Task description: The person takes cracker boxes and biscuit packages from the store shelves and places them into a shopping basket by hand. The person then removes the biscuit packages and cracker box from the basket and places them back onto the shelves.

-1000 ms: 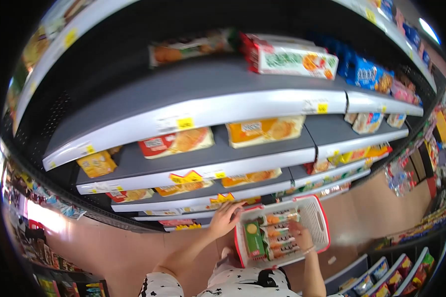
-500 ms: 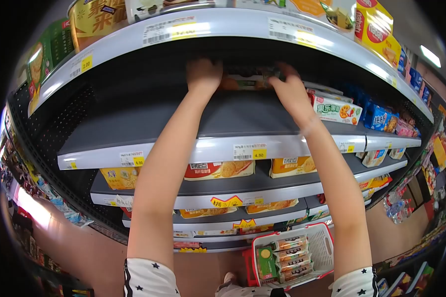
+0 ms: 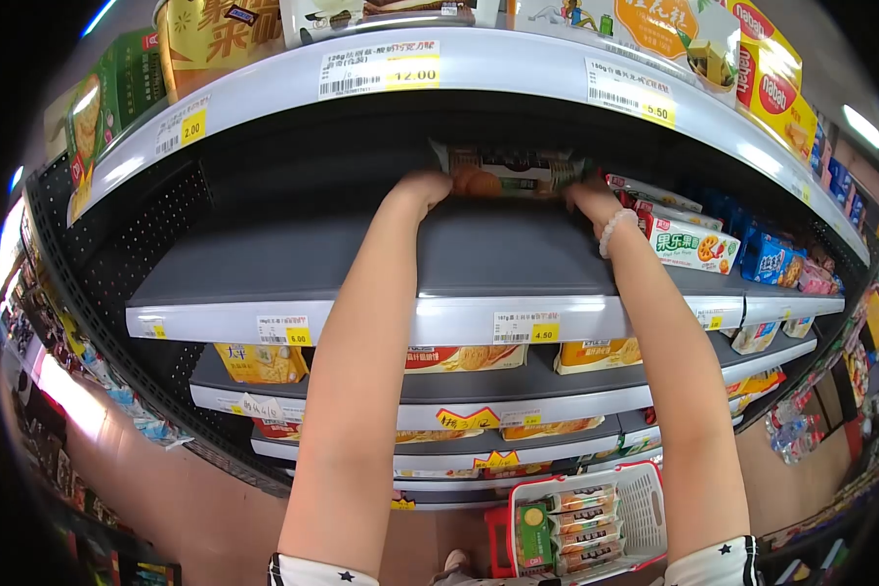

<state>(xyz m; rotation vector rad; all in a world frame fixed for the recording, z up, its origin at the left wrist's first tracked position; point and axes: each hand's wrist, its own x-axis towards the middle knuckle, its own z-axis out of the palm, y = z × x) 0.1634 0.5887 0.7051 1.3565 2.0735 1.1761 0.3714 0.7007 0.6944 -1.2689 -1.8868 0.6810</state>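
Note:
Deep on the dark grey shelf [image 3: 342, 254], a long cookie packet [image 3: 513, 174] lies between both hands. My left hand [image 3: 426, 188] is closed at the packet's left end. At its right end my right hand [image 3: 592, 195], with a beaded bracelet at the wrist, is closed on it too. The fingertips of both hands are partly hidden in shadow. Right of my right hand stand white and red boxes [image 3: 691, 242] and blue packets [image 3: 770, 256].
Below, a white basket [image 3: 645, 508] with a red rim holds a green box [image 3: 534, 535] and several cookie packets [image 3: 586, 523]. An upper shelf edge [image 3: 518, 73] with price labels runs above my hands. Lower shelves hold yellow and red packs [image 3: 469, 357].
First my hands were over the basket; they then reached into the shelf. Since half a second ago, my fingers have closed on the packet's ends, and the packet shows more clearly.

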